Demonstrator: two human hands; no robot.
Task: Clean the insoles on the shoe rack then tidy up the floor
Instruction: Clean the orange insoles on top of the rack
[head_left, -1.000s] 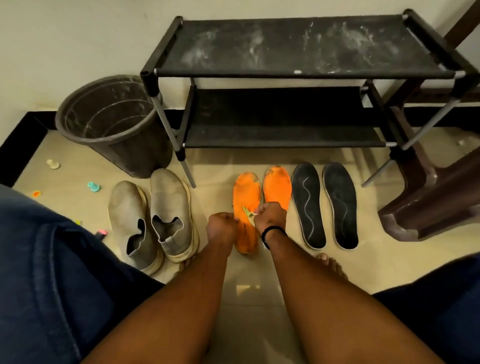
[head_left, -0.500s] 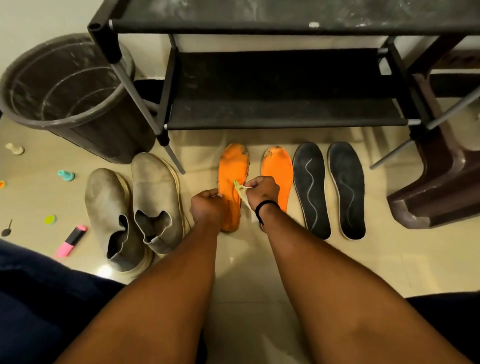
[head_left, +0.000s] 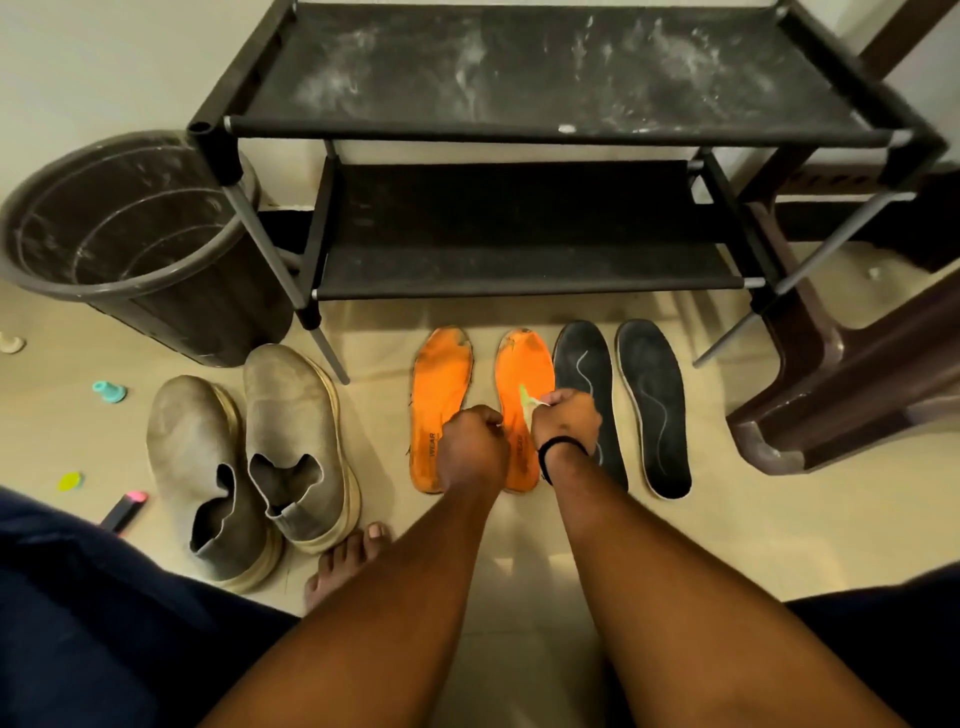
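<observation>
Hands low over the orange insoles, both curled into fists. Left hand (head_left: 474, 446) clenched above the gap between the two insoles, knuckles up; whatever it may pinch, too small to tell. Right hand (head_left: 566, 422) closed on a small pale, green-tinged scrap (head_left: 529, 399) whose tip pokes out over the right orange insole (head_left: 523, 364); black band (head_left: 561, 448) around that wrist. Left orange insole (head_left: 440, 395) flat on the floor, grimy at the toe and edges, "WEAR" printed near the heel, heel partly covered by the left hand. Right orange insole just beside it, toe smudged dark, heel end hidden under the right hand.

Further right, two black insoles (head_left: 655, 410) side by side, each with a thin pale wavy line, toes toward the shoe rack (head_left: 545, 78). All four insoles on the tiled floor (head_left: 737, 530) in front of the rack, none on its shelves. Rack black, two fabric tiers, top tier streaked with whitish dust.

Left of the insoles, a pair of worn grey slip-on shoes (head_left: 291, 441), standing upright. Bare foot (head_left: 343, 561) near their heels. Dark round bin (head_left: 124, 244) behind the shoes, beside the rack's left leg. Small bits scattered at far left: a teal piece (head_left: 109, 391), a yellow-green disc (head_left: 70, 481), a pink-tipped marker (head_left: 124, 512). Brown plastic furniture (head_left: 852, 384) at far right.
</observation>
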